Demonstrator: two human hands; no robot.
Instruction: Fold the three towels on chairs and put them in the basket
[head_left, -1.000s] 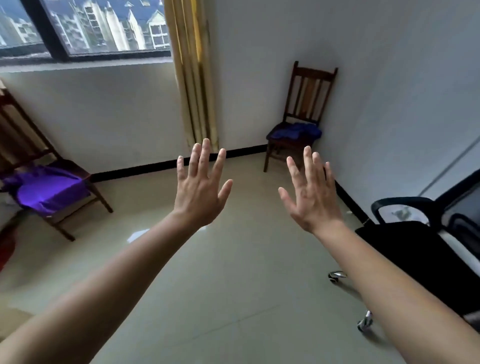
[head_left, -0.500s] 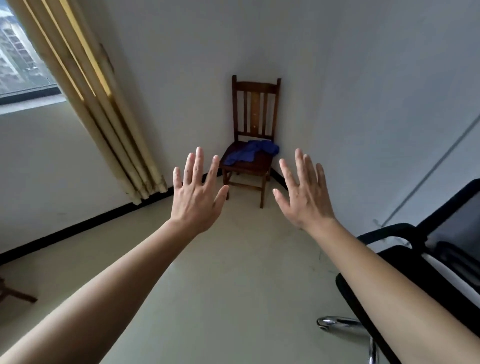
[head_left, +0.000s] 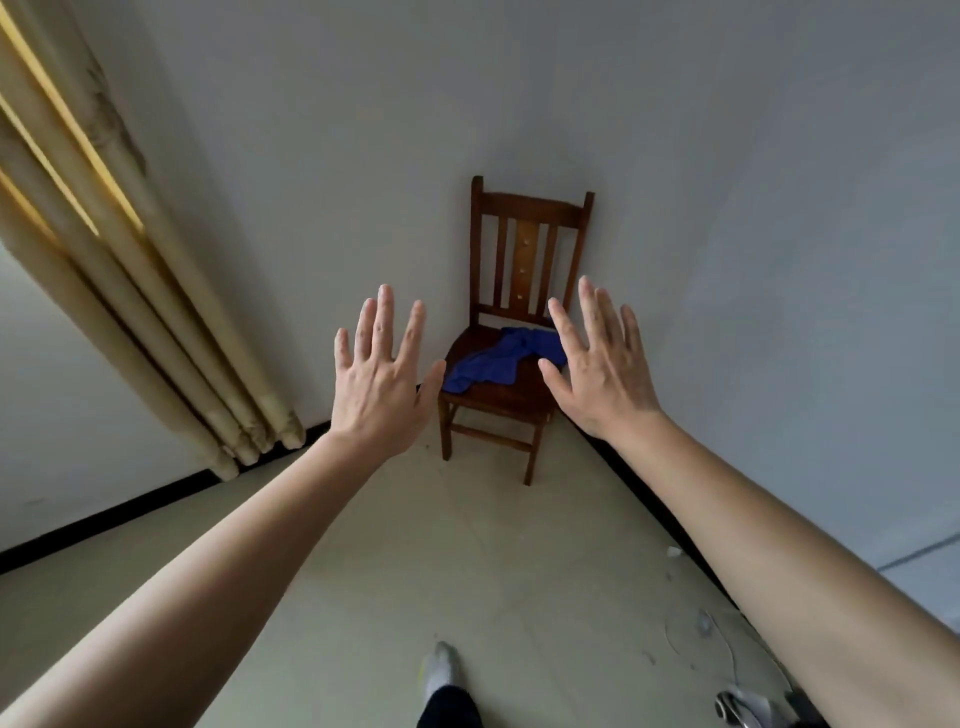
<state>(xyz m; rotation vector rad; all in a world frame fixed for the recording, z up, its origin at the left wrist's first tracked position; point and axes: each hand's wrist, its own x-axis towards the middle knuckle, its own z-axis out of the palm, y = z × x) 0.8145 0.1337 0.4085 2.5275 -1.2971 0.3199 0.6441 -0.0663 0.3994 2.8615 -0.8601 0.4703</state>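
A crumpled blue towel (head_left: 496, 361) lies on the seat of a brown wooden chair (head_left: 524, 244) that stands in the corner of the room. My left hand (head_left: 382, 382) is raised in front of me, left of the chair, fingers spread and empty. My right hand (head_left: 602, 371) is raised to the right, also spread and empty, its fingers overlapping the towel's right end in view. Both hands are well short of the chair. No basket is in sight.
A yellow curtain (head_left: 130, 291) hangs at the left down to the floor. White walls with a black skirting meet behind the chair. My socked foot (head_left: 441, 670) is on the pale tile floor. A chair castor (head_left: 737, 706) shows at the bottom right.
The view has turned right and moved closer to the corner chair, which looks larger now. The purple towel's chair, the window and the black office chair have left the view. Both hands stay raised and spread.
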